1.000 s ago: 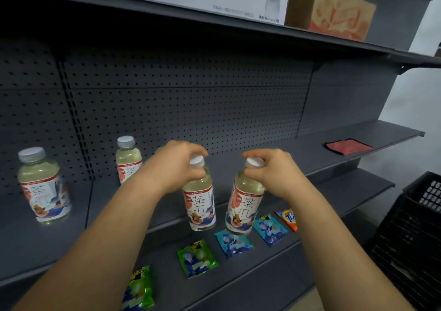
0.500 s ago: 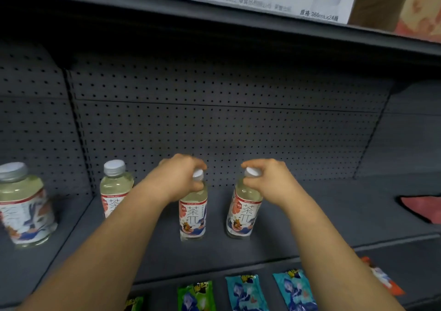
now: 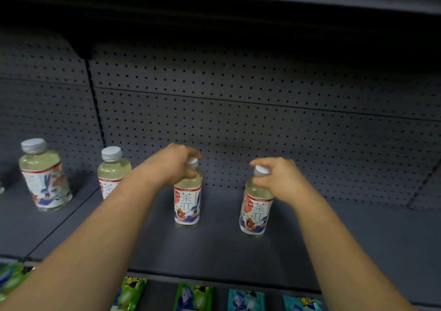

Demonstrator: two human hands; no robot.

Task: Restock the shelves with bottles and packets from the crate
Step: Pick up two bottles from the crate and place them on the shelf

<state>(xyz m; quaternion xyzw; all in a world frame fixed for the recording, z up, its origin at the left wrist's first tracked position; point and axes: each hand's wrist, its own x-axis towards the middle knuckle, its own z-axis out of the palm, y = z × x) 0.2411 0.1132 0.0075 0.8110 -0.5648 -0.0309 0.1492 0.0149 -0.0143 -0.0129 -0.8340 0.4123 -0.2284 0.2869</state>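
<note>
Grey shelf (image 3: 334, 246), mid-depth: two tea bottles standing upright, well apart. Left hand (image 3: 174, 165) curled round left bottle (image 3: 187, 203) cap; right hand (image 3: 279, 179) pinching right bottle (image 3: 255, 210) cap. Risk: tipping on jerky release, top-held.

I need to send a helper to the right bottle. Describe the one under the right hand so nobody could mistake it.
Find the grey shelf in front of the perforated back panel, where four tea bottles stand in a row. Take the rightmost bottle. It alone has the right hand gripping its white cap, with bare shelf to its right.
</note>
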